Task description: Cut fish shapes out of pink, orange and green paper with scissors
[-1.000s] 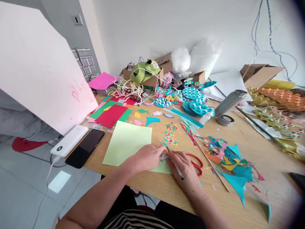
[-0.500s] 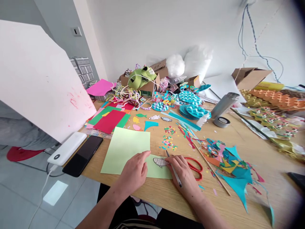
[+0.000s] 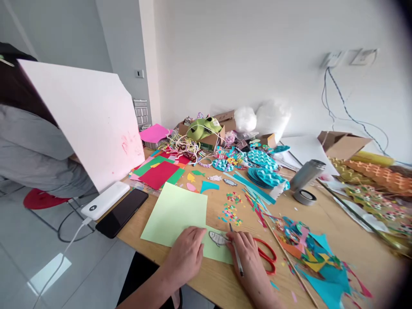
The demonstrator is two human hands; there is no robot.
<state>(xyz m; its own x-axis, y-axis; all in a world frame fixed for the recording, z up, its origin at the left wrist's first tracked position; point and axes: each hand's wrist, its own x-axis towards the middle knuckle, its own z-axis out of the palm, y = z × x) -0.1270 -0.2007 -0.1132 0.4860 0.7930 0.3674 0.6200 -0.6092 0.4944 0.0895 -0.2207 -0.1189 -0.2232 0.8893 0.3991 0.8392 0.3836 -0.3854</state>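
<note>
My left hand rests on the pale green paper, holding nothing, its fingers laid out beside a small paper fish. The fish is grey-white with a dark drawn outline and stripes, and lies on a lower strip of green paper. A pen is held in my right hand, slanting across it with the tip end pointing away from me. This hand's fingertips touch the tail end of the fish. Red-handled scissors lie just right of it, their blades hidden under the hand.
Paper scraps and a thin wooden stick lie to the right. Confetti, small cut fish and coloured sheets lie beyond. A steel flask stands at the back right. A phone and white power bank sit left. Someone sits behind a white board.
The camera view has tilted up and turned left, so everything sits lower in the picture. My hands stay around the fish, the pen still in the right one.
</note>
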